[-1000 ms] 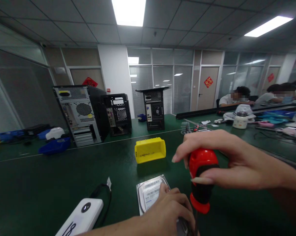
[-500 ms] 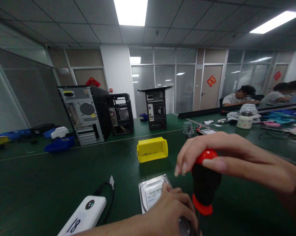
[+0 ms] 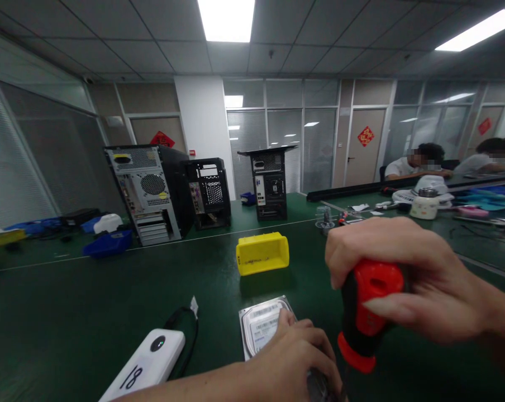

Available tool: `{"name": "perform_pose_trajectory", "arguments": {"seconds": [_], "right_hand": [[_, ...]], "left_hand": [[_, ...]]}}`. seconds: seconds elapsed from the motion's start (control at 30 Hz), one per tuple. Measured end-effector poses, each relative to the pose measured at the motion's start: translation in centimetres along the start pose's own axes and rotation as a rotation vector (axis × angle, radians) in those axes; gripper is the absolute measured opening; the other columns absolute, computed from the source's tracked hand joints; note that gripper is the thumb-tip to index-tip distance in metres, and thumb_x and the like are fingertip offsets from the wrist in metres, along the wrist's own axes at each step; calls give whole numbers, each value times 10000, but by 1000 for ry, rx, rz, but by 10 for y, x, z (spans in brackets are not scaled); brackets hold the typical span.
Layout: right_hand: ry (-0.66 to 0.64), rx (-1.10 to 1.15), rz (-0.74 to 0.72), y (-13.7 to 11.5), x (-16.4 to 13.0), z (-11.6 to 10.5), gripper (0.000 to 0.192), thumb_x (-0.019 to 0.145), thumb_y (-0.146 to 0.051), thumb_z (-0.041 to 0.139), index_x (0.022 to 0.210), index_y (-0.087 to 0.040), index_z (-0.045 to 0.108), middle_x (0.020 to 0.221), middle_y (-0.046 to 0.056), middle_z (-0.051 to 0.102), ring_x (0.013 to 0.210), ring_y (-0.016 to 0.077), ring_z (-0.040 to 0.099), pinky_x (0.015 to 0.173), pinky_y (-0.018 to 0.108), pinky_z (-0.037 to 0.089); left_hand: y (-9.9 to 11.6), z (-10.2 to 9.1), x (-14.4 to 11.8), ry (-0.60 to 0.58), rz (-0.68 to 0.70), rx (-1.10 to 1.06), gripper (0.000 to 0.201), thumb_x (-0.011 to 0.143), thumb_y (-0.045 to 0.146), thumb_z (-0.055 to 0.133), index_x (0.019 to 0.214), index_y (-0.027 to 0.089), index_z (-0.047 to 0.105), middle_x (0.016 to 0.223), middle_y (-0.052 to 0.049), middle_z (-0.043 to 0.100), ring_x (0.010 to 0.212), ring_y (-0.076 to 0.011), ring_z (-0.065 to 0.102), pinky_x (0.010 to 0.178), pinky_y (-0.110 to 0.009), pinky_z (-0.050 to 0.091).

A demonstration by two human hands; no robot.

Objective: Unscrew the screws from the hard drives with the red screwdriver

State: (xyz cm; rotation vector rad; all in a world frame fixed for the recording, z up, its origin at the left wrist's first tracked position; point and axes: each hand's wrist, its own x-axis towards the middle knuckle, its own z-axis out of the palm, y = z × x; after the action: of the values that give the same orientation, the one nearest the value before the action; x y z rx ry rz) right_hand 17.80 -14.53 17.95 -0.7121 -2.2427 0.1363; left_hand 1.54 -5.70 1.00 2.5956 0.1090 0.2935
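Note:
A silver hard drive with a white label lies on the green tabletop near the bottom middle. My left hand is closed over its right side, thumb at the label and fingers bent down. Beneath those fingers a dark, shiny metal piece shows; whether it belongs to the drive I cannot tell. My right hand wraps round the red and black handle of a screwdriver, held nearly upright just right of my left hand. Its shaft runs down out of view, so the tip is hidden.
Ahead stands a yellow bin with small dark bits inside. A white power bank with a black cable lies at left. Computer cases stand further back, near a blue tray. People sit at far right behind clutter.
My right hand has turned and shifted right, from fingers extended over the screwdriver's top to wrapped round its handle. The handle leans a little differently. My left hand stays on the drive.

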Motion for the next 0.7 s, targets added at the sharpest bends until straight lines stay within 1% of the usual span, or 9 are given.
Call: {"name": "perform_pose_trajectory", "arguments": {"seconds": [0.07,0.1,0.17,0.23,0.27,0.37,0.43,0.57,0.7], "right_hand": [[-49,8,52,-4,-1,-3,425,980,-500,386,769,-183,575,653,15,566,566,128,512,548,259,420],[-76,19,74,-6,-2,-4,405,995,-464,360,821,-185,597,717,33,614,626,144,567,605,262,460],[-90,48,76,-7,-5,-7,320,1002,-384,387,958,-204,649,914,58,693,844,183,653,767,260,505],[-72,88,69,-7,-7,-9,263,999,-314,429,1068,-239,672,1080,46,707,1052,199,641,898,246,492],[-76,126,77,-7,-7,-9,258,999,-290,441,1097,-248,676,1105,36,708,1087,193,634,919,235,489],[-145,269,118,-7,-4,-10,266,1004,-262,446,1150,-229,668,1038,32,719,961,155,677,825,200,530],[-169,280,130,-8,-2,-11,243,991,-254,481,1122,-210,682,987,33,720,887,140,683,759,183,533],[-145,167,92,-8,0,-14,156,939,-240,582,1017,-190,708,920,22,722,827,124,665,721,177,504],[-107,45,32,-3,-3,-11,118,917,-258,616,900,-165,686,776,1,656,690,97,594,633,196,442]], "left_hand": [[1,0,-1,21,-1,1,267,785,482,745,814,221,703,1064,40,682,1035,-221,574,980,-400,216],[1,0,-1,25,3,5,264,785,476,748,808,218,698,1053,42,685,1038,-223,576,977,-396,218],[1,0,-1,29,9,11,276,785,486,742,793,215,691,1049,43,690,1032,-225,581,969,-382,234],[0,1,0,28,9,21,293,784,511,731,787,221,692,1070,45,687,1040,-234,574,962,-371,250],[0,1,0,30,7,29,299,780,524,728,794,227,696,1078,45,684,1049,-240,566,959,-368,256],[-3,3,0,40,8,50,328,758,558,729,853,245,707,1052,40,674,1038,-246,559,948,-360,274],[-5,4,0,39,5,53,341,745,558,740,883,247,708,1035,38,670,1017,-241,565,953,-365,274],[-4,3,0,3,-10,29,282,767,513,746,865,250,713,1107,45,670,1047,-239,566,1003,-413,214],[0,-1,0,-10,-23,8,281,778,512,739,827,236,718,1098,41,674,1026,-219,572,1026,-427,185]]}}
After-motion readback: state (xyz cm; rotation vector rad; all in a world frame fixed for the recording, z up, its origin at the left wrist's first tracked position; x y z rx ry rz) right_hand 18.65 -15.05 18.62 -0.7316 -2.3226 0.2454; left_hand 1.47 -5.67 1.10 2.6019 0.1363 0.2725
